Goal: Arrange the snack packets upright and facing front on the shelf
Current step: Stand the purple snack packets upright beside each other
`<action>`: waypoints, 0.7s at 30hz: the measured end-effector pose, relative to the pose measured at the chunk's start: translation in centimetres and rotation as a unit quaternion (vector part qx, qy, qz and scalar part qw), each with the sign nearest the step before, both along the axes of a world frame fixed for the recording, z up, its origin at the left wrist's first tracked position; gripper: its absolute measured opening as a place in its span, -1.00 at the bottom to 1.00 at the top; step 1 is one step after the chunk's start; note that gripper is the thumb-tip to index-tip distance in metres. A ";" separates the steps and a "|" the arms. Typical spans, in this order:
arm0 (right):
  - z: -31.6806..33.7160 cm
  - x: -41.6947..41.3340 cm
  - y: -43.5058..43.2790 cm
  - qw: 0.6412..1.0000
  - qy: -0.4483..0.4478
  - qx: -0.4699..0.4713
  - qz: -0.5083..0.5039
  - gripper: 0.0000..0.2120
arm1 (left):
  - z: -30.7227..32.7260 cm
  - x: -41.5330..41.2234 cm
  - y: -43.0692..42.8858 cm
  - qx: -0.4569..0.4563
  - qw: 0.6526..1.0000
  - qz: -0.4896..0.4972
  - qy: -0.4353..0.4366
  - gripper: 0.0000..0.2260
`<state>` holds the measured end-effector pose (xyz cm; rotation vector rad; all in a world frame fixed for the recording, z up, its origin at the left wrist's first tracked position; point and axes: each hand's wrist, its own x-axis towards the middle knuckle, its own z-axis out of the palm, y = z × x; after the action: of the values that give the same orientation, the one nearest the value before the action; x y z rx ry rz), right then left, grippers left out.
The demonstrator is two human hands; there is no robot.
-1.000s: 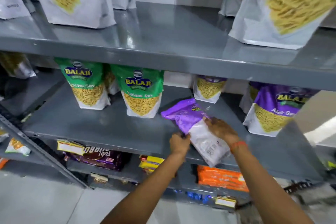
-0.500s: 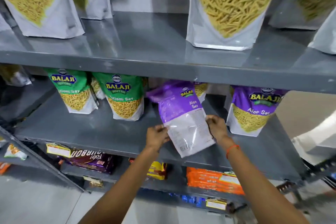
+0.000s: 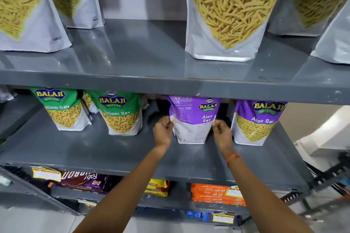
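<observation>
1. Purple Aloo Sev packet (image 3: 191, 119) stands upright on the grey middle shelf (image 3: 94, 149), its base on the shelf surface and its top just under the shelf above (image 3: 151, 83).
2. Left hand (image 3: 163, 132) pinches the packet's left edge between thumb and fingers; right hand (image 3: 222, 132) pinches its right edge — the packet sits between the two hands, slightly behind them.
3. The face turned outward carries a nutrition panel beside the Balaji logo and small print lower down, not a window of snack.
4. Right of the packet, just beside it, a second purple Aloo Sev packet (image 3: 255, 121) stands with its window front.
5. Left of the packet lies a bare gap, then a green Ratlami Sev packet (image 3: 121, 113), and another green one (image 3: 62, 108) further left.
6. In front of the packet, the shelf is bare to its front edge — open room around both forearms.
</observation>
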<state>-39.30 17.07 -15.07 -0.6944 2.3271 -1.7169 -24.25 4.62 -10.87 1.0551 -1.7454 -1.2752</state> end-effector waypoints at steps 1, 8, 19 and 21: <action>-0.3 0.0 -0.1 1.000 -0.009 0.001 0.004 -0.86 | -0.8 0.1 0.7 0.005 1.000 0.010 0.006 -0.90; -1.0 2.0 0.7 0.999 0.009 -0.022 0.035 -0.53 | -3.5 0.5 6.1 -0.007 0.993 -0.115 -0.025 -0.57; -3.1 6.5 0.7 0.996 -0.007 -0.077 -0.037 -0.50 | -2.3 -0.3 3.5 0.057 0.993 -0.106 0.000 -0.25; -2.8 6.5 0.7 0.997 0.000 -0.068 -0.036 -0.52 | -2.7 -0.8 2.5 0.033 0.995 -0.092 -0.021 -0.30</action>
<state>-32.84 17.77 -17.84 -0.6397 2.2780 -1.9216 -25.03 7.07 -13.58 0.9811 -1.8791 -1.4424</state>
